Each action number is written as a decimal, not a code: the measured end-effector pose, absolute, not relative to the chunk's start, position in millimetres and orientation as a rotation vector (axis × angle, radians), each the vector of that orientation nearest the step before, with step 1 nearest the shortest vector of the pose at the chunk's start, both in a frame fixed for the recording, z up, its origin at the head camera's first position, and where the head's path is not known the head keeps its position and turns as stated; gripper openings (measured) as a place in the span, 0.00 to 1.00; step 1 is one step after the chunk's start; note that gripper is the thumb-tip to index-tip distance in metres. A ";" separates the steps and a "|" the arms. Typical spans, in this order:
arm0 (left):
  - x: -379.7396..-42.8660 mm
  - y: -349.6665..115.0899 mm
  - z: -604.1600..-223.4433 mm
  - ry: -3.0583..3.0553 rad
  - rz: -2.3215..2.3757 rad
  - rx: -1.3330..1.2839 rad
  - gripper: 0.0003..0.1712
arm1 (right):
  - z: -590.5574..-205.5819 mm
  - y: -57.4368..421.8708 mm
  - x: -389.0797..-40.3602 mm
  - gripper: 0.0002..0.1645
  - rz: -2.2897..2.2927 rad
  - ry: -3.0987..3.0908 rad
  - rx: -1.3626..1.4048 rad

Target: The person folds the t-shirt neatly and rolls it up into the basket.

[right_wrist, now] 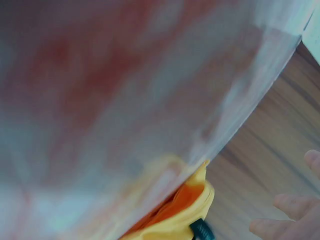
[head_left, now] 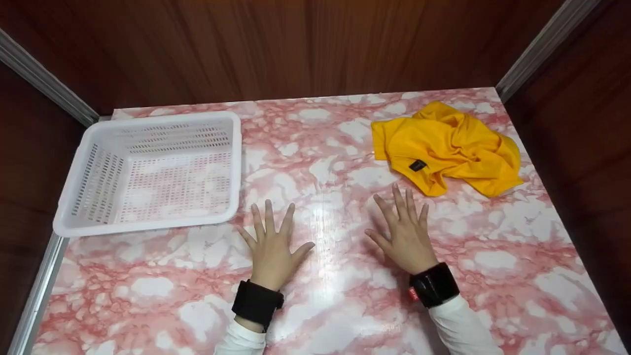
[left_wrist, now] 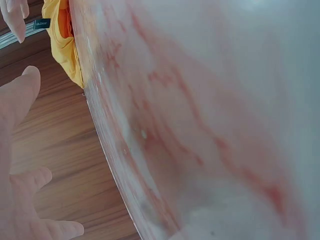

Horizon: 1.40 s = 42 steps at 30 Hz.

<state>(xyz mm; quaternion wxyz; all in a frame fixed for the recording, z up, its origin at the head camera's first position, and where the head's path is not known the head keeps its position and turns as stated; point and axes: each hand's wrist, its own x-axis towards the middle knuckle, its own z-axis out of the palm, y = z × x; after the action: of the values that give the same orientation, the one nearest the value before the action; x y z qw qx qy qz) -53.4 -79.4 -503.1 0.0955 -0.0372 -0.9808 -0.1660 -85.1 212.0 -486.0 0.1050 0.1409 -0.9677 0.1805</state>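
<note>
My left hand (head_left: 272,251) is spread palm down over the table, its fingers straight, just right of the white basket (head_left: 235,172). It holds nothing. My right hand (head_left: 406,239) is spread the same way, nearer the right side, with its fingertips a short way below a crumpled yellow shirt (head_left: 458,148). A small dark label (head_left: 417,165) shows at the shirt's collar. In the left wrist view the hand's fingers (left_wrist: 22,95) stand apart. The right wrist view has the shirt's collar (right_wrist: 200,205) at the bottom and fingertips (right_wrist: 290,205) at the right edge.
The table (head_left: 315,305) has a pink and white marbled, glossy top. Dark wood panels (head_left: 305,49) stand behind it and on both sides, with metal strips (head_left: 547,44) at the corners. The perforated basket has nothing in it.
</note>
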 end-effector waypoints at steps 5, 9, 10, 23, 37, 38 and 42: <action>-57.4 -81.1 -498.1 -2.907 -0.479 -0.138 0.53 | -465.0 235.2 -108.2 0.47 0.566 -2.841 0.316; -61.9 -83.0 -494.2 -2.866 -0.468 -0.171 0.53 | -442.6 260.5 -137.4 0.48 0.572 -2.848 0.195; -62.7 -83.1 -493.6 -2.854 -0.471 -0.183 0.53 | -438.1 265.6 -144.3 0.48 0.569 -2.850 0.172; -117.2 -35.9 -464.0 -2.849 -0.529 -0.468 0.51 | -418.1 304.4 -207.2 0.53 0.508 -3.004 -0.027; -159.3 68.9 -461.0 -2.870 -0.334 -0.715 0.51 | -411.1 344.8 -231.1 0.53 0.421 -3.052 -0.146; -160.9 74.3 -464.0 -2.878 -0.331 -0.729 0.51 | -412.8 347.5 -231.5 0.53 0.414 -3.062 -0.156; -166.2 90.5 -475.4 -2.903 -0.265 -0.784 0.52 | -422.6 357.3 -231.8 0.54 0.414 -3.082 -0.195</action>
<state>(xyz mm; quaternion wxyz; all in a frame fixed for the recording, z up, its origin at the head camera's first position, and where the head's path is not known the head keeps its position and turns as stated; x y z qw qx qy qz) -166.2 90.5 -475.4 0.0612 -0.2592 -0.9599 -0.0875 -231.8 357.3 -422.6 0.0128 -0.0627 -0.9891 0.1329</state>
